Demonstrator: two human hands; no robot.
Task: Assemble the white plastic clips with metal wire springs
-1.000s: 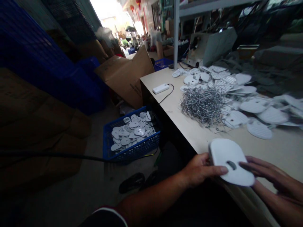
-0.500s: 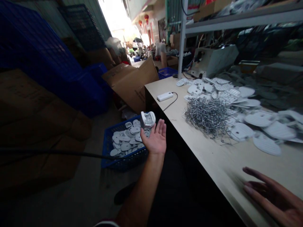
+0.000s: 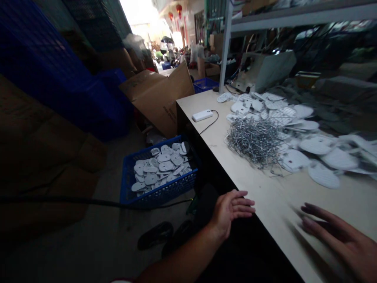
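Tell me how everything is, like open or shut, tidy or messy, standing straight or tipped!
Left hand: open, holding nothing.
Right hand: open, nothing seen in it.
Blue basket: uncovered, holding many loose pieces.
Basket pieces: jumbled.
Table pieces: loose, overlapping.
Metal wires: tangled in a heap.
White device: lying flat, cable attached; on or off, can't tell.
Cardboard box: tipped.

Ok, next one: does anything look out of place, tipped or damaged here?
Yes, mildly: the cardboard box by the far end of the table sits askew rather than level. The metal wire pieces lie in a tangled heap, with strays at its edge near the white pieces. I see no clear damage.
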